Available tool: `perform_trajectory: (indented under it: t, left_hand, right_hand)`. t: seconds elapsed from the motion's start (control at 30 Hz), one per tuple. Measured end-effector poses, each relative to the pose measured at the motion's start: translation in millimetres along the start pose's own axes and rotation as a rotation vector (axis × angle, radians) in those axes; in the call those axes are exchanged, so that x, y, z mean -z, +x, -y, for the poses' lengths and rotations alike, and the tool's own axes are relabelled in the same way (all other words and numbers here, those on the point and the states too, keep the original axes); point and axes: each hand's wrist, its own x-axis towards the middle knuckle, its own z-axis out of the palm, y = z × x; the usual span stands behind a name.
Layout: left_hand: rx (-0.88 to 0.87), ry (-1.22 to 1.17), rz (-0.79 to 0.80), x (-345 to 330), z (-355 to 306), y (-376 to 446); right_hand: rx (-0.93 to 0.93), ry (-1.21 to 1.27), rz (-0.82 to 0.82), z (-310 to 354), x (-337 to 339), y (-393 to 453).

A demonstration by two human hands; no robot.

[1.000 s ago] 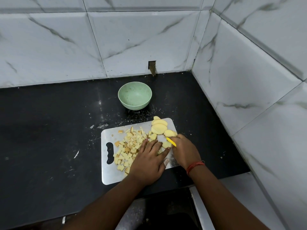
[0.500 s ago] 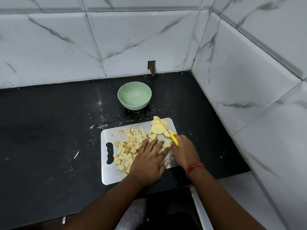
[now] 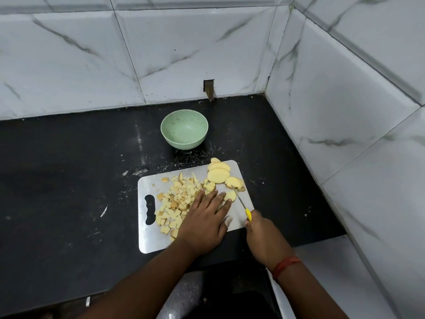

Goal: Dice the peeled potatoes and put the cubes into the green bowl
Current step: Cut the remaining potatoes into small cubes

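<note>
While left hand [image 3: 203, 223] flat on pale slices [image 3: 218, 174], right hand [image 3: 262, 236] grips knife [image 3: 242, 204].

No readable text, labels, brands or numbers anywhere in view.

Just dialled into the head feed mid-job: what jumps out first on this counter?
A steel cutting board on the black counter carries a heap of pale yellow potato cubes on its left and uncut oval potato slices at its far right corner. The left hand presses flat beside the cubes, while the right hand grips a yellow-handled knife. Behind the board, the round green bowl holds nothing.
</note>
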Motion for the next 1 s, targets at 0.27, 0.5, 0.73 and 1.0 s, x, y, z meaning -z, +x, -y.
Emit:
perform_trajectory:
  t: [0.27,0.5,0.73,1.0]
  left_hand:
    - [0.020,-0.004,0.019,1.3,0.2,1.3]
    - [0.026,0.001,0.016,0.1,0.4,1.6]
    - [0.029,-0.007,0.015,0.2,0.0,1.8]
    - [0.025,0.004,0.017,-0.9,0.6,2.2]
  right_hand:
    - [-0.012,-0.070,-0.031,-1.1,10.6,6.2]
    - [-0.053,-0.119,0.025,-16.4,12.0,-2.6]
    - [-0.034,-0.147,0.029,-15.9,11.6,3.6]
    - [-0.046,-0.129,0.017,-16.5,12.5,2.9]
